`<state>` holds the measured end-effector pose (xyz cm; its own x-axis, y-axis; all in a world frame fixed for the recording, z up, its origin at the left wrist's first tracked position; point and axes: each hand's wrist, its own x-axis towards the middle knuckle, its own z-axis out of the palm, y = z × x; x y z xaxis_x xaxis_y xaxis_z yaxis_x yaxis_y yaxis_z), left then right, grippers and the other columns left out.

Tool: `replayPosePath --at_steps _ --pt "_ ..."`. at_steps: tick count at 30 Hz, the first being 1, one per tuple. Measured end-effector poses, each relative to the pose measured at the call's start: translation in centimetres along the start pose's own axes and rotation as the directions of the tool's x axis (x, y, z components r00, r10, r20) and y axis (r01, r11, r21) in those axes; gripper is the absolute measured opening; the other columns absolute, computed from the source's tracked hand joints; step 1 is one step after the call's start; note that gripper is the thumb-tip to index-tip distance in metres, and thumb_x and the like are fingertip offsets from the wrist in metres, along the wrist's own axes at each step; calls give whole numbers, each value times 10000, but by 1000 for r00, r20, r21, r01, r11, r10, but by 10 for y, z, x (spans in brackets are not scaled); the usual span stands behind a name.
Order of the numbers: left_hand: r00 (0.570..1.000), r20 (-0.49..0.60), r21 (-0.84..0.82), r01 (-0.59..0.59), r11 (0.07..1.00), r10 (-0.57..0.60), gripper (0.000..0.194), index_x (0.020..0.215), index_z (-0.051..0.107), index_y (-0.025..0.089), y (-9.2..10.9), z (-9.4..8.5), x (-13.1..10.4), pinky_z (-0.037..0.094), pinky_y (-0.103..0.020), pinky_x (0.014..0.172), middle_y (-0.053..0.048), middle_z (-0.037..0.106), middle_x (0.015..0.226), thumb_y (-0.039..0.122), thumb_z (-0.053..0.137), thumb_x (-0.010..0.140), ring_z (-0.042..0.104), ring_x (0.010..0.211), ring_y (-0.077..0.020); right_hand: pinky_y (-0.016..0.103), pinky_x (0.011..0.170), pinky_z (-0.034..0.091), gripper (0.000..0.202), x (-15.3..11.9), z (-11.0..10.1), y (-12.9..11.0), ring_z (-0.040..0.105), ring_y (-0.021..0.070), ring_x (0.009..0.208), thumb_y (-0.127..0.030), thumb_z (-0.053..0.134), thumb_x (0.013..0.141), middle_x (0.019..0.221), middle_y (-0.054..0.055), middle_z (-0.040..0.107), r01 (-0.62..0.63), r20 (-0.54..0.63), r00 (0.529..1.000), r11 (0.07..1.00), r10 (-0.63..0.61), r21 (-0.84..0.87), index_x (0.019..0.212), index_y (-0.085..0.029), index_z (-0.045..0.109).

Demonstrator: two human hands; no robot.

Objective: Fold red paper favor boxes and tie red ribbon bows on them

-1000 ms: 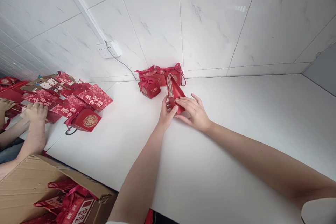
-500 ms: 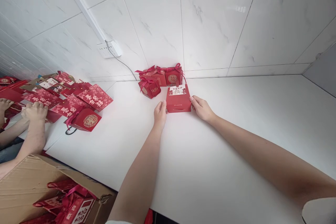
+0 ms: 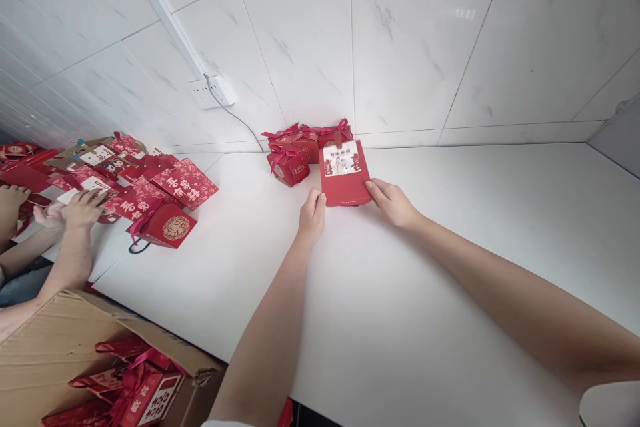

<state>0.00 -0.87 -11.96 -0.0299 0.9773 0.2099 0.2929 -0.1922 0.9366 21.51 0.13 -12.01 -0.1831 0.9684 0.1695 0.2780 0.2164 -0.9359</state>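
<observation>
A red gift box (image 3: 345, 188) with a white picture panel is held above the white table, its printed front facing me. My left hand (image 3: 313, 213) grips its lower left edge, thumb on top. At the lower right edge, my right hand (image 3: 393, 201) pinches it between thumb and fingers. Just behind stand several red candy boxes tied with ribbon bows, one of them a faceted box (image 3: 289, 167) to the left; the held box partly covers the others.
Left on the white table (image 3: 450, 293) lie many red printed bags (image 3: 185, 183) and a ribboned red box (image 3: 170, 225). A co-worker's hands (image 3: 83, 208) handle items there. A cardboard carton (image 3: 45, 340) holding red boxes stands at lower left. A socket strip (image 3: 213, 92) hangs on the tiled wall.
The red gift box has tipped so that its picture front shows more fully and its bottom is hidden. Both my hands keep hold. The co-worker's hand has moved slightly right, onto a white-panelled item.
</observation>
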Motion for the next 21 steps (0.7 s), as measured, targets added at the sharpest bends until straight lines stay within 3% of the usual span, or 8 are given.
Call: replayPosePath --at_steps 3,7,10,13,14,17,19,21 --pt "1000 22 45 -22 999 21 238 835 449 226 2 -8 1 349 -231 589 53 437 642 448 507 900 401 575 -95 300 627 323 422 -4 -2 2 424 175 634 -593 356 941 672 -3 469 111 -37 992 978 -120 -177 716 -236 370" --pt "974 220 85 43 995 -61 296 806 517 209 0 -19 1 386 -249 565 55 446 545 498 544 862 440 513 -103 304 661 370 404 -2 -17 9 481 177 659 -569 365 942 716 6 538 196 193 969 954 -154 -225 746 -230 465" --pt "912 389 120 90 989 -130 351 842 604 184 1 -26 -1 404 -247 561 24 509 631 533 605 809 462 554 -99 305 662 385 424 2 -32 11 484 169 668 -603 449 897 737 9 567 106 413 910 978 -24 -178 854 -211 605" --pt "841 510 96 152 984 -180 394 920 632 181 6 -31 -4 363 -227 524 5 524 730 550 637 782 431 577 -85 291 626 369 445 2 -38 7 458 153 676 -616 537 850 794 21 575 -7 525 850 996 52 -88 948 -197 648" --pt "835 520 64 174 983 -182 397 922 629 185 8 -31 -4 333 -223 502 12 506 713 558 630 789 397 552 -76 286 606 358 447 1 -38 4 443 145 659 -619 557 840 778 20 563 -45 547 835 998 61 -43 931 -192 648" --pt "889 435 -50 186 981 -147 408 930 613 202 13 -31 -3 284 -228 483 28 459 657 595 531 855 318 502 -66 277 541 294 470 -1 -31 -6 356 115 565 -644 539 845 638 -12 461 -141 576 815 986 66 87 764 -184 592" --pt "950 301 -75 109 991 -82 432 916 615 203 15 -29 -1 355 -243 536 3 512 723 605 459 891 408 565 -90 279 527 262 500 -3 -25 -13 305 106 534 -656 482 873 599 -26 414 -145 552 833 978 38 151 709 -189 547" --pt "988 152 -29 -31 999 35 436 883 629 198 15 -27 3 450 -278 710 -42 576 921 596 450 900 541 801 -145 281 531 268 509 -5 -20 -18 324 111 543 -661 428 896 637 -11 468 -110 509 861 980 11 165 747 -193 562"
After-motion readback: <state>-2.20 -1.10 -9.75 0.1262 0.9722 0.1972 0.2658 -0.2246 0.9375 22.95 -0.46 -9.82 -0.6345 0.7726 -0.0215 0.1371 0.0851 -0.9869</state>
